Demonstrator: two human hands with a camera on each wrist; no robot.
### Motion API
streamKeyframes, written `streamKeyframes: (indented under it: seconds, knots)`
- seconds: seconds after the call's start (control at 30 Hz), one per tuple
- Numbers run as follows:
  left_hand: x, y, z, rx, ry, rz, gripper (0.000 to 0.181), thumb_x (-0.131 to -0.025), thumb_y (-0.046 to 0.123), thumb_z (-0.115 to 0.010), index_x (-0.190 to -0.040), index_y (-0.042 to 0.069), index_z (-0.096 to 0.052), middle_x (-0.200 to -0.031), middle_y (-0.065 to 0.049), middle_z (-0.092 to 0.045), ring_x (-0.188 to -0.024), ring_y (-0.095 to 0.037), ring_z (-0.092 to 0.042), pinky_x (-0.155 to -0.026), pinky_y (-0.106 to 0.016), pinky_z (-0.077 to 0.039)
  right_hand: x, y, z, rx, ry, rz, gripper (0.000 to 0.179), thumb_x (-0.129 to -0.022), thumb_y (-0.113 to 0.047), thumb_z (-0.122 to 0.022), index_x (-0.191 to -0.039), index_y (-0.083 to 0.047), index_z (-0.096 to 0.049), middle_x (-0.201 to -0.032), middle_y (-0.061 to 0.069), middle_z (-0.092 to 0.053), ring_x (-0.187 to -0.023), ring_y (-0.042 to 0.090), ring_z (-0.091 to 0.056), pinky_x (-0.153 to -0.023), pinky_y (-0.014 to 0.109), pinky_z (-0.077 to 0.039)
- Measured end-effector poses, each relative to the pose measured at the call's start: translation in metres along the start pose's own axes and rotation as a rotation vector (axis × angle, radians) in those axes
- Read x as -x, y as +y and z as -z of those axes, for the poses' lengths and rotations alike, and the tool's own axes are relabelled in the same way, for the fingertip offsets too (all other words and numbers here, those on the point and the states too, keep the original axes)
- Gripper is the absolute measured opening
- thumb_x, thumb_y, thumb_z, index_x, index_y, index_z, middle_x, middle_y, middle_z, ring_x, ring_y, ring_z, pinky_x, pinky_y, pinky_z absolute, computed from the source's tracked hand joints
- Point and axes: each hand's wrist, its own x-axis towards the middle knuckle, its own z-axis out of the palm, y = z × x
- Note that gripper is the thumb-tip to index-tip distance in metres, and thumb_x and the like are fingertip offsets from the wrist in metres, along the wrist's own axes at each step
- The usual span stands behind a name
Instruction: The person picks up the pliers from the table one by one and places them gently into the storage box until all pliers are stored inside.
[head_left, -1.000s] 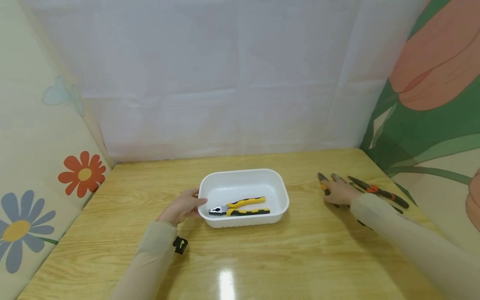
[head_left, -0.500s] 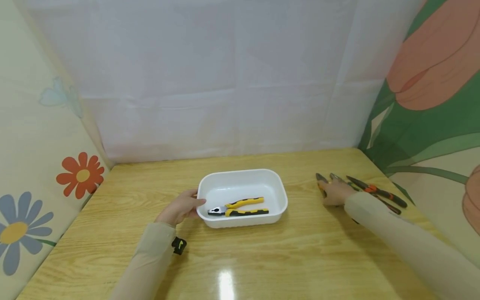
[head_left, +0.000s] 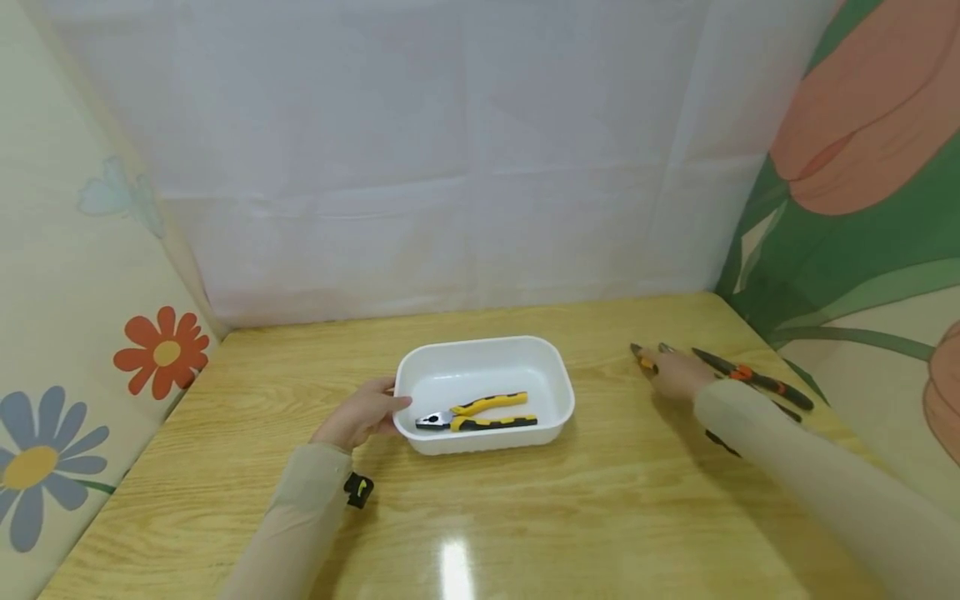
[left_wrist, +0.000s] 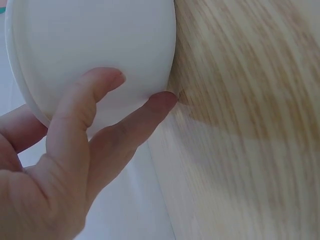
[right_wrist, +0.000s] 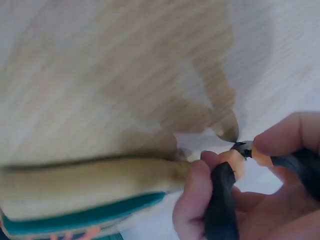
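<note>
The left hand (head_left: 363, 417) grasps the tub (head_left: 487, 443) by its left end, thumb over the rim, fingers against the outer wall. The tub sits near the middle of the worktop (head_left: 570, 517), the yellow pliers (head_left: 480, 424) inside with handles spread. Towards the worktop's right edge, the right hand (head_left: 681, 375) grips the orange pliers (head_left: 645, 362) by the handles, nose towards the back edge. The red pliers (head_left: 742, 373) lie nearer the right edge, at a slant
</note>
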Motion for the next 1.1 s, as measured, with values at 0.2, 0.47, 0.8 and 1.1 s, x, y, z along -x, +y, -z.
streamKeyframes:
  seconds: [0.2,0.47,0.8,1.1]
  knots:
    - [0.000,0.000,-0.001,0.003,-0.002,-0.002,0.053,-0.099,-0.003,-0.047,-0.145,-0.015,-0.024,-0.129,-0.037,-0.046,-0.084,-0.026,-0.064,-0.074,-0.037,-0.061,0.004,0.003,-0.007,0.027,0.120,0.054,0.046,-0.093,-0.001,-0.052,-0.139,0.002,-0.047,-0.136,0.044,-0.036,-0.107,0.056,-0.052,-0.056,0.037,-0.045]
    - [-0.002,-0.001,-0.001,0.007,-0.013,-0.007,0.053,-0.099,-0.004,-0.047,-0.145,-0.015,-0.023,-0.128,-0.036,-0.046,-0.082,-0.023,-0.064,-0.074,-0.036,-0.061,0.018,-0.004,-0.009,0.039,0.291,0.084,0.045,-0.090,-0.003,-0.061,-0.134,-0.007,-0.056,-0.127,0.042,-0.047,-0.070,0.038,-0.055,-0.039,0.024,-0.029]
    - [-0.005,-0.004,0.000,0.010,-0.010,-0.009,0.052,-0.099,-0.004,-0.046,-0.144,-0.015,-0.025,-0.128,-0.036,-0.047,-0.080,-0.023,-0.064,-0.074,-0.035,-0.061,0.031,-0.017,-0.001,0.082,0.325,0.186,0.056,-0.082,0.014,-0.060,-0.134,-0.007,-0.057,-0.112,0.035,-0.053,-0.087,0.050,-0.052,-0.045,0.030,-0.035]
    - [-0.003,-0.002,0.000,0.005,-0.010,-0.007,0.053,-0.099,-0.003,-0.047,-0.144,-0.016,-0.024,-0.126,-0.036,-0.048,-0.082,-0.024,-0.064,-0.074,-0.036,-0.061,0.038,-0.029,0.003,0.128,0.400,0.273,0.056,-0.080,0.014,-0.064,-0.132,-0.009,-0.060,-0.111,0.030,-0.056,-0.085,0.041,-0.053,-0.057,0.045,-0.047]
